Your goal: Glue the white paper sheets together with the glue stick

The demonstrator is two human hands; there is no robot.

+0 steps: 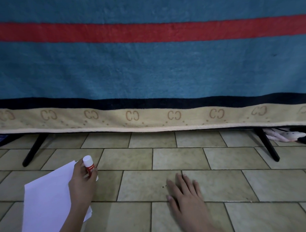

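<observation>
My left hand point(82, 183) covers part of the white paper sheets point(47, 202), and the picture's bottom edge cuts them off. The words on the glue stick point(89, 165) are too small to read. My fingers point(77, 166) hide its lower end.

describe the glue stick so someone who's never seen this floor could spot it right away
Start at the big blue blanket hanging over the tiled floor, then drop to the lower left, where white paper sheets lie. Above them, the left hand holds the glue stick: a small red tube with a white cap.
</observation>
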